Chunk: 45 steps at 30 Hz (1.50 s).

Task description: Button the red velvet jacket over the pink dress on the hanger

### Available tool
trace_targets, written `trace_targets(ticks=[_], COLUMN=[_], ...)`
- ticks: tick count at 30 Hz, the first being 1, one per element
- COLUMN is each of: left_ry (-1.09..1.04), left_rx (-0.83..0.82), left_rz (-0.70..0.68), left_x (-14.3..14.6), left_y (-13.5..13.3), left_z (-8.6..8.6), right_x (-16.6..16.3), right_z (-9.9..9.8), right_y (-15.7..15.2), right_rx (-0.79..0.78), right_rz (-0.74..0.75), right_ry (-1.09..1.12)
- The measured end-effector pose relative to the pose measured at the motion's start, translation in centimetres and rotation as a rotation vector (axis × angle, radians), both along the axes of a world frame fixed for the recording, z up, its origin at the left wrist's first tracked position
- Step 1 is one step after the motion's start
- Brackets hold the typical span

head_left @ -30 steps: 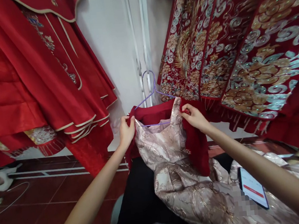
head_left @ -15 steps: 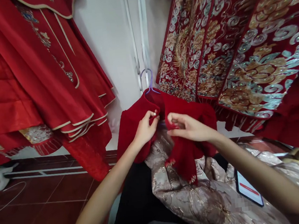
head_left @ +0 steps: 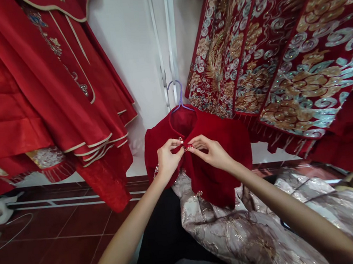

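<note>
A short red velvet jacket [head_left: 216, 132] hangs in front of me on a purple wire hanger [head_left: 180, 100]. Just below its collar, my left hand [head_left: 168, 156] pinches one front edge of the jacket. My right hand [head_left: 210, 150] pinches the opposite front edge, and the fingertips of both hands nearly meet. Small beaded trim shows beside the fingers and along the jacket's lower edges. Whatever fastening lies between the fingertips is too small to make out. A shiny beige-pink brocade fabric [head_left: 234, 235] lies below the jacket, over my lap.
Red garments with pale piping [head_left: 76, 113] hang at the left. A red skirt with gold and silver embroidery [head_left: 310, 80] hangs at the right. White rack poles [head_left: 171, 36] stand behind the hanger. A white cable [head_left: 19, 232] lies on the tiled floor [head_left: 60, 257].
Both hands have come together at the collar, drawing the jacket's front edges close. The right front panel now hangs flatter. The phone at the right is now mostly hidden behind my right forearm.
</note>
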<state>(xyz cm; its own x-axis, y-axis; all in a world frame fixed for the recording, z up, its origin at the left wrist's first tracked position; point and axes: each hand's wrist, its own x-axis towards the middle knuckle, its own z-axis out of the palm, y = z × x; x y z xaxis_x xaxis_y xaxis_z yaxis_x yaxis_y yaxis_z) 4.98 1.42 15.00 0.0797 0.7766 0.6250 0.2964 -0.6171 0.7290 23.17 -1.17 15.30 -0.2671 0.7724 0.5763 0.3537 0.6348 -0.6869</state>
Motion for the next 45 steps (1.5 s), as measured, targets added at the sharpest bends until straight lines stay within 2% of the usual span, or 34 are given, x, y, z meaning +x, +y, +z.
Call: trace_targets(ticks=[5,9,15,20,31,36,39,45], left_ry=[0.048,0.106,0.340,0.450,0.605,0.758,0.635,-0.004], left_rx=[-0.019,0.006,0.117,0.171,0.174,0.270,0.210,-0.116], left_rz=[0.007,-0.027,-0.085,-0.106,-0.195,-0.195,-0.215,-0.377], left_x=[0.3,-0.1,-0.2,-0.1,-0.8,-0.8,-0.3,0.3], left_y=[-0.1,-0.1,0.1,0.5,1.1,0.8,0.8,1.3], left_z=[0.3,1.0,2.4,3.6,4.4,5.0,4.2,0.8], right_x=[-1.2,-1.3,-1.1,-1.1,-0.6,-0.5,-0.9,-2.6], right_z=[0.9,1.4,1.9,1.9,2.2,2.3,1.6,-2.5], right_y=[-0.7,-0.1,0.3,0.3,0.8,1.5,1.7,1.0], right_rx=[0.054,0.075,0.148,0.184,0.035,-0.027,0.046,0.233], right_rz=[-0.103,-0.114,-0.144,-0.162,-0.127,-0.077,-0.061,-0.201], right_ry=[0.069,0.045,-0.039,-0.074,0.074,0.078,0.045,0.105])
